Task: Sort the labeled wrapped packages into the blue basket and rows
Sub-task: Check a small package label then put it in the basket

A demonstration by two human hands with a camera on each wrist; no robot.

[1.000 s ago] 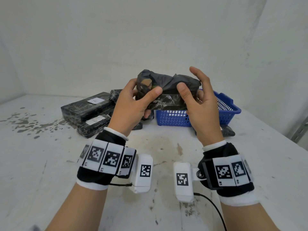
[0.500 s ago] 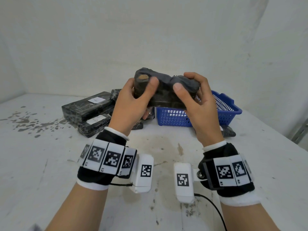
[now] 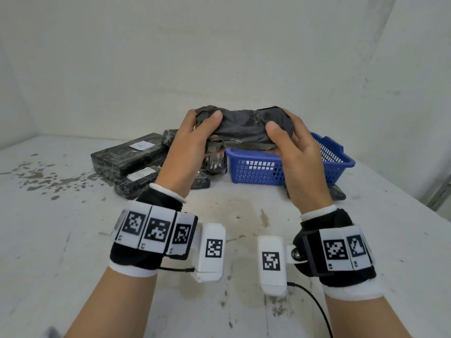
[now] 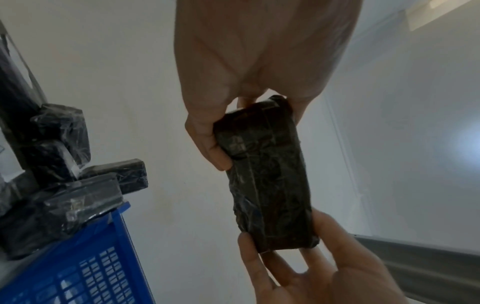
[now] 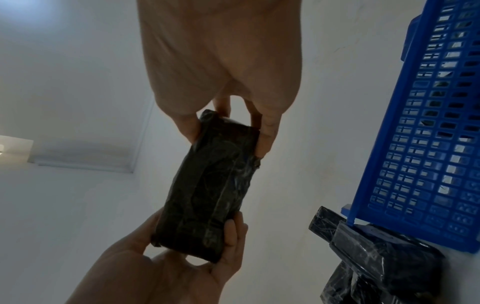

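Black wrapped package point(image 3: 241, 129) was held in the air above the counter point(image 3: 73, 240), near the blue basket point(image 3: 258, 167); left hand point(image 3: 189, 152) and right hand point(image 3: 300, 162) gripped its two ends.

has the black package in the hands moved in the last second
Yes. The black package has turned in both hands: its glossy side faced the camera before, now a matte side does. It sits slightly lower against the blue basket.
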